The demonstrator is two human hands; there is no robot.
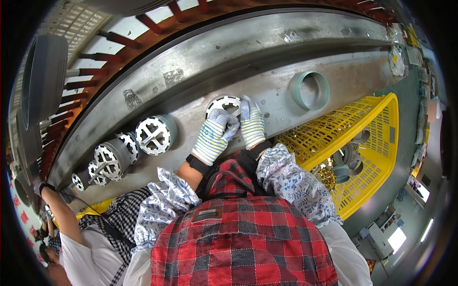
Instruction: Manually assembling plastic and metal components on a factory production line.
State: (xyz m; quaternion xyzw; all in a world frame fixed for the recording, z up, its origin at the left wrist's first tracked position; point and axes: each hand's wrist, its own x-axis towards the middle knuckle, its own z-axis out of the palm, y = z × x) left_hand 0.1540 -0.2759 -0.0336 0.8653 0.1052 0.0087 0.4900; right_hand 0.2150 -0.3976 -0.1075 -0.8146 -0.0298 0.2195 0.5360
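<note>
Gloved left hand and right hand both close on a white slotted rotor core on the grey counter. Seating appears underway; the next move likely needs even pressure.

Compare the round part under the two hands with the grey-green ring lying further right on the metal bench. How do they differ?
The round part shows a white slotted face with a cross-shaped centre; the ring is an open hoop with bare bench visible through it. The left hand and right hand, both in striped gloves, rest on the round part; the ring lies alone, untouched. Both are circular and sit on the same grey bench.
</note>
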